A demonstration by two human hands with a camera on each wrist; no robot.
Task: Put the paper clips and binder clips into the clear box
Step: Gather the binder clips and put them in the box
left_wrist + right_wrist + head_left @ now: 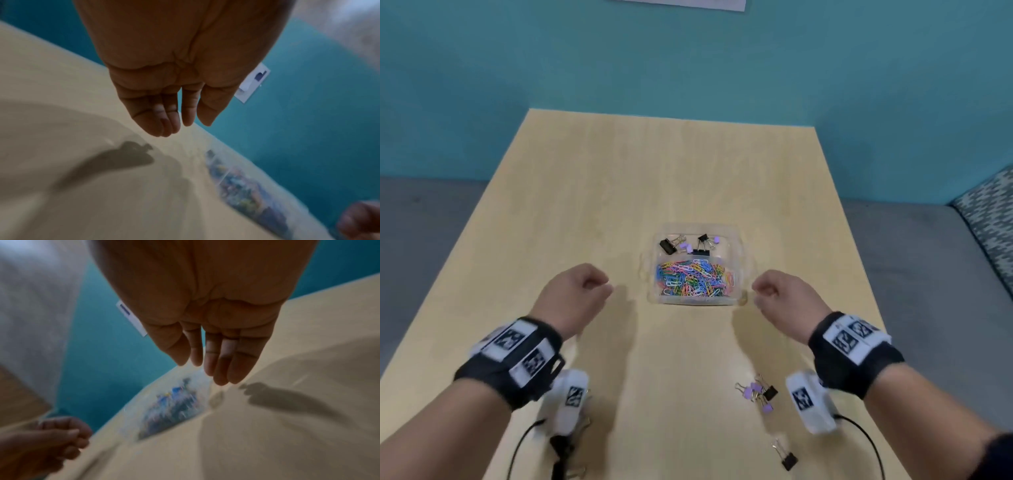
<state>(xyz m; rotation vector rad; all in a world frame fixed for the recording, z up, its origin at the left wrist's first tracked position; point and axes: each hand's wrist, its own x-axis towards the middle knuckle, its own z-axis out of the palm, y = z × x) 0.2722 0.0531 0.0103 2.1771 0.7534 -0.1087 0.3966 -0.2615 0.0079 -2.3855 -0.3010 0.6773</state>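
The clear box (695, 302) stands mid-table, with coloured paper clips (695, 279) in its near compartment and black and purple binder clips (688, 244) in the far one. My left hand (599, 286) hovers left of the box, fingers loosely curled and empty. To the box's right, my right hand (762, 291) hovers the same way. A cluster of purple and black binder clips (758, 394) and a single black binder clip (787, 459) lie on the near table. Both wrist views are blurred: the left hand (174, 123) and the right hand (207, 369) have relaxed, empty fingers, and the box (242, 186) (174, 407) lies beyond them.
The light wooden table (619, 192) ends at a teal wall behind. More binder clips (578, 474) lie partly hidden under the left wrist camera near the front edge. A patterned cushion (989, 219) sits at the far right. Thin black cables (866, 442) hang from the wrist cameras.
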